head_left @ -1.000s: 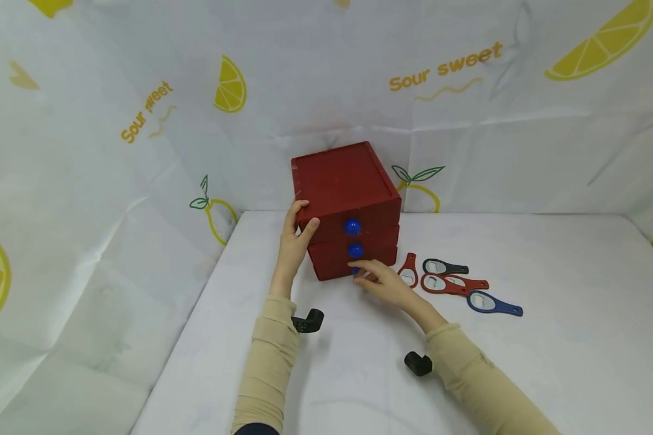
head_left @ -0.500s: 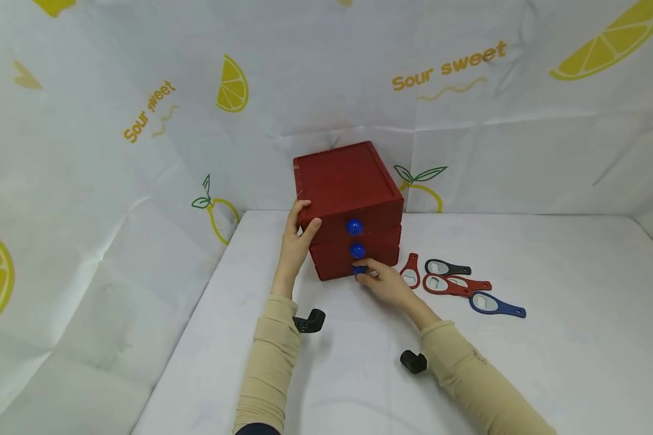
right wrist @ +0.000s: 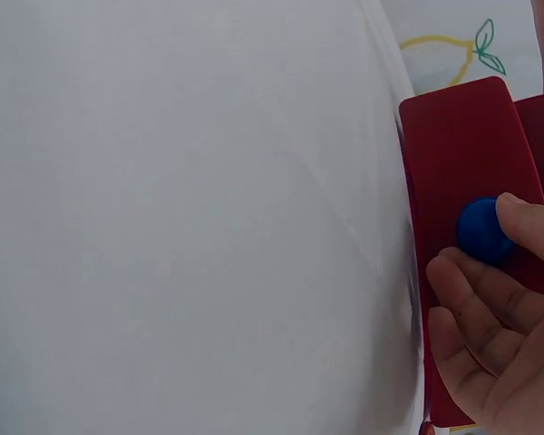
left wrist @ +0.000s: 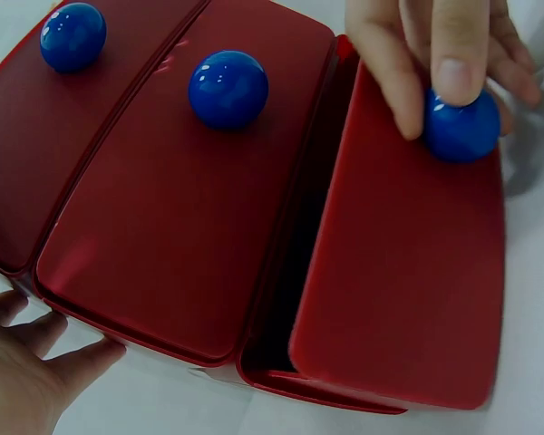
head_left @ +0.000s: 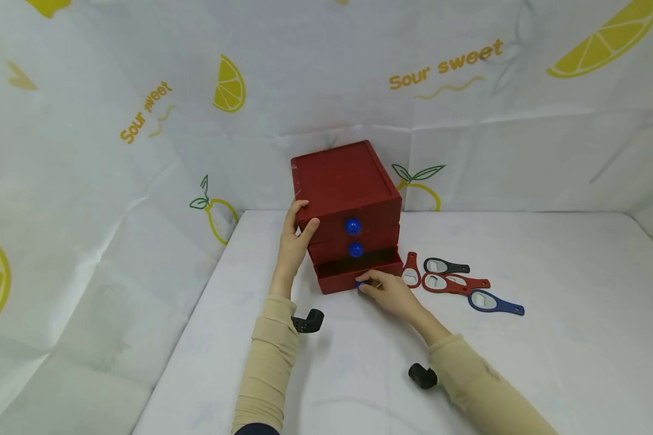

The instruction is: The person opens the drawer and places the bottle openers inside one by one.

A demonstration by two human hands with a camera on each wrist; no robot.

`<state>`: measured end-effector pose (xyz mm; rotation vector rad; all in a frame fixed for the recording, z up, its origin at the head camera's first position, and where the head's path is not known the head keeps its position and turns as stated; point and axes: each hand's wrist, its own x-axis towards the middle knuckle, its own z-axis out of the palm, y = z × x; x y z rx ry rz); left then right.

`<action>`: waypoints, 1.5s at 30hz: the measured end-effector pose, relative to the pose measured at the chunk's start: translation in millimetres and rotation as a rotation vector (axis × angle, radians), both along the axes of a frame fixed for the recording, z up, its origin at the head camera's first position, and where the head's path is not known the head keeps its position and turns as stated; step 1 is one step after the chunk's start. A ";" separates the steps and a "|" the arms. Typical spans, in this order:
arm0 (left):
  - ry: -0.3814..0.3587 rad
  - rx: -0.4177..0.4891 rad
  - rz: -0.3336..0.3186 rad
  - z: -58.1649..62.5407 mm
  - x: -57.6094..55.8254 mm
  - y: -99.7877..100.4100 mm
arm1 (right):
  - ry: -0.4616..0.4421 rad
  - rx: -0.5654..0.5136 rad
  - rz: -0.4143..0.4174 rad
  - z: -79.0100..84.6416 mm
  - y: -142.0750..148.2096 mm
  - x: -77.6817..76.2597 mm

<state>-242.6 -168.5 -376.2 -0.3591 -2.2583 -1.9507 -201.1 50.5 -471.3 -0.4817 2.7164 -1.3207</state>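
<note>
A red cabinet (head_left: 340,175) with three drawers and round blue knobs stands at the back of the table. My left hand (head_left: 291,248) rests against its front left corner, fingers along the side; they look extended in the left wrist view. The bottom drawer (left wrist: 408,281) is pulled partway out, and a dark gap shows behind its front. With thumb and fingers my right hand (head_left: 392,296) pinches that drawer's blue knob (right wrist: 483,232). The middle knob (head_left: 356,249) and top knob (head_left: 353,226) sit on drawers that are closed. What the bottom drawer holds cannot be made out.
Right of the cabinet lie several bottle openers: a red one (head_left: 411,273) beside the drawer, a black one (head_left: 454,267), overlapping red ones (head_left: 441,283) and a blue one (head_left: 503,306). Behind stands a white lemon-print backdrop (head_left: 315,78).
My right hand has taken hold of the bottom knob and drawn that drawer out toward me. The left hand has stayed at the cabinet's corner.
</note>
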 end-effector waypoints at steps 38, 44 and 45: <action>0.003 0.001 0.016 0.8 0.9 -0.2 | -0.001 0.169 0.240 7.1 37.4 67.4; 0.001 0.001 0.016 1.2 0.8 1.8 | 0.016 0.138 0.240 1.3 40.0 68.1; 0.001 -0.001 0.015 1.3 0.7 2.1 | 0.018 0.128 0.233 1.2 39.4 67.6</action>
